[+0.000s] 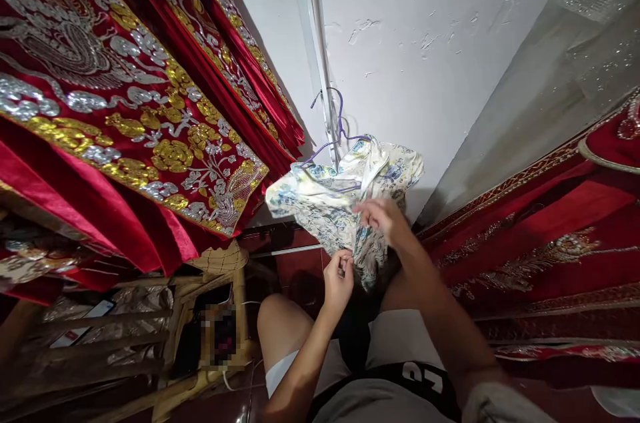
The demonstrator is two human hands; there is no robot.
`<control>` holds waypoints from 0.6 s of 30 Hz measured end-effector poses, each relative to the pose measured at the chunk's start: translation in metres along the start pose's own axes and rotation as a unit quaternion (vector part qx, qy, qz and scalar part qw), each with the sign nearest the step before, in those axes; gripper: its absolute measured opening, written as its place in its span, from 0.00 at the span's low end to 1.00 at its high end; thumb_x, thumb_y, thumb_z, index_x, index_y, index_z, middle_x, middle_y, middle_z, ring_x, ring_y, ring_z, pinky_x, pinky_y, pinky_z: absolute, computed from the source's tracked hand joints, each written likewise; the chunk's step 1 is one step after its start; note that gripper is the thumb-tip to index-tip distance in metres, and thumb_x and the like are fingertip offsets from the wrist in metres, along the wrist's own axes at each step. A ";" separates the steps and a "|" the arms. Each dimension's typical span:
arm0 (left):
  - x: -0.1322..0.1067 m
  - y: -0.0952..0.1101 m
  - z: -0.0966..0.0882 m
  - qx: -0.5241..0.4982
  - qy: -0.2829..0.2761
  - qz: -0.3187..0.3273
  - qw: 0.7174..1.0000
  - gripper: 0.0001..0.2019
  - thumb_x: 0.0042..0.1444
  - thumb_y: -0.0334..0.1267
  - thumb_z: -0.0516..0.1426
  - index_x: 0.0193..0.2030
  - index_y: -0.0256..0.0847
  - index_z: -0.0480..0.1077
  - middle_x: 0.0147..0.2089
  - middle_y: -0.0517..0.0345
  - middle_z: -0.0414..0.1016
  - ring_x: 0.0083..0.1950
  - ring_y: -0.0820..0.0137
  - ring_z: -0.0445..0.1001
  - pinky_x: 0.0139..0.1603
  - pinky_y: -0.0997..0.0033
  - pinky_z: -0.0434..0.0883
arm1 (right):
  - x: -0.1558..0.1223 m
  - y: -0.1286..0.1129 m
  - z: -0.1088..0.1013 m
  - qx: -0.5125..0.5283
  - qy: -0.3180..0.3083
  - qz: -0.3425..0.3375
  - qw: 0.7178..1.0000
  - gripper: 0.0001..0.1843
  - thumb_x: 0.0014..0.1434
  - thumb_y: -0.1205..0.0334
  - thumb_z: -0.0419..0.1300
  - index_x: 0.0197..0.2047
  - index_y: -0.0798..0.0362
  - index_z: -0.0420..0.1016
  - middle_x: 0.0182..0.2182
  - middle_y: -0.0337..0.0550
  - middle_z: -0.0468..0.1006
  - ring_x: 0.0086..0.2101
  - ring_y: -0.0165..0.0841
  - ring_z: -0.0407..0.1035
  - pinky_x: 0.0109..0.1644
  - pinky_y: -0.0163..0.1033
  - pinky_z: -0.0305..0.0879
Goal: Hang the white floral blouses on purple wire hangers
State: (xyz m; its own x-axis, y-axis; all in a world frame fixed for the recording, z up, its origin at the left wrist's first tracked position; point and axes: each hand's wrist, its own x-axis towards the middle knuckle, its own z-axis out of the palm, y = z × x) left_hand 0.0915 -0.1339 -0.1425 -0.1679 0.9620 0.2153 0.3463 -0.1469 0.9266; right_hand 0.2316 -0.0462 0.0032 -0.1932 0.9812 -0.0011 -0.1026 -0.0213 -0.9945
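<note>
A pale floral short-sleeved shirt hangs in front of me on a purple wire hanger. My left hand pinches the shirt's front edge low down, fingers closed on the cloth. Higher up, my right hand is at the same front edge, thumb and fingers drawn together near the cloth. It is slightly blurred, and whether it grips the fabric I cannot make out. The hanger's hook stands by a metal strip on the wall.
Red garments with gold and silver sequins hang at the left. More red beaded cloth hangs at the right. A bamboo chair stands lower left, with a phone on its slats. A white wall rises behind the shirt.
</note>
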 end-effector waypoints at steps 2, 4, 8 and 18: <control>-0.001 -0.005 0.002 0.002 0.002 -0.007 1.000 0.08 0.65 0.44 0.53 0.41 0.45 0.71 0.29 0.59 0.68 0.29 0.68 0.67 0.34 0.69 0.67 | 0.023 -0.029 -0.002 0.012 0.008 -0.034 0.999 0.13 0.56 0.54 0.63 0.28 0.55 0.80 0.18 0.40 0.74 0.17 0.25 0.53 0.19 0.34 0.46; -0.002 -0.008 0.003 0.012 -0.021 0.004 1.000 0.07 0.65 0.42 0.53 0.39 0.45 0.70 0.27 0.61 0.65 0.28 0.68 0.65 0.33 0.70 0.66 | 0.038 -0.053 0.002 0.029 0.015 -0.089 0.996 0.13 0.57 0.55 0.63 0.30 0.57 0.81 0.20 0.42 0.75 0.18 0.25 0.56 0.20 0.33 0.48; 0.013 0.007 -0.010 0.028 -0.130 0.060 0.989 0.06 0.64 0.37 0.53 0.38 0.45 0.70 0.29 0.60 0.70 0.30 0.68 0.69 0.36 0.68 0.68 | 0.038 -0.071 0.010 0.041 0.035 -0.148 0.987 0.13 0.59 0.57 0.61 0.33 0.57 0.81 0.18 0.39 0.74 0.18 0.25 0.58 0.21 0.33 0.51; 0.137 0.164 -0.065 0.073 0.008 0.288 0.955 0.10 0.69 0.42 0.54 0.50 0.42 0.73 0.41 0.53 0.79 0.41 0.66 0.77 0.47 0.65 0.71 | 0.011 -0.072 0.018 -0.061 0.010 -0.149 0.987 0.12 0.59 0.62 0.56 0.28 0.54 0.78 0.15 0.33 0.68 0.18 0.26 0.57 0.24 0.33 0.53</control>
State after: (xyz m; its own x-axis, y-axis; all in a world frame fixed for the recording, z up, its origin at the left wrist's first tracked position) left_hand 0.0656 -0.0408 0.0591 0.0759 0.7270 0.6824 0.5097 -0.6165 0.6001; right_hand 0.2195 -0.0372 0.0767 -0.1526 0.9442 0.2918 -0.0336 0.2901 -0.9564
